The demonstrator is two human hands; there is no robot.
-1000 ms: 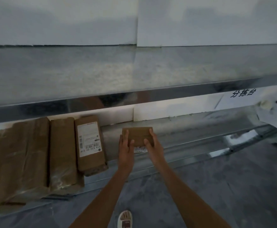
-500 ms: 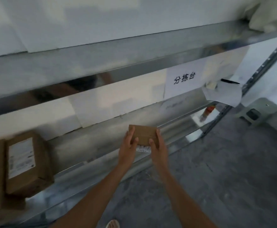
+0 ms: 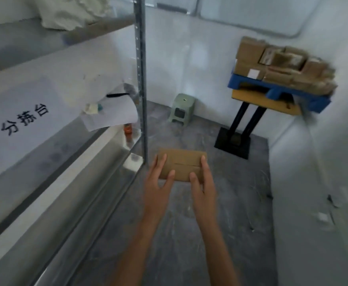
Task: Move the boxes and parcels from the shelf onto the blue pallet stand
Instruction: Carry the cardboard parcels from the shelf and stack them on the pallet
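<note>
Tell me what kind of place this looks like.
Probably a small parcel sorting or storage room: metal shelving with a paper sign, a blue pallet stand stacked with cardboard parcels, and bare walls.

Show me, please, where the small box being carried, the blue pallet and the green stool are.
small box point(image 3: 182, 163): head view, bare top face.
blue pallet point(image 3: 277, 92): head view, front edge.
green stool point(image 3: 181, 108): head view, front side.

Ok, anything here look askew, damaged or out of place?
The boxes on the blue pallet are heaped unevenly, overhanging its right edge. Papers droop off the shelf end. The small box held by both hands looks intact.
</note>
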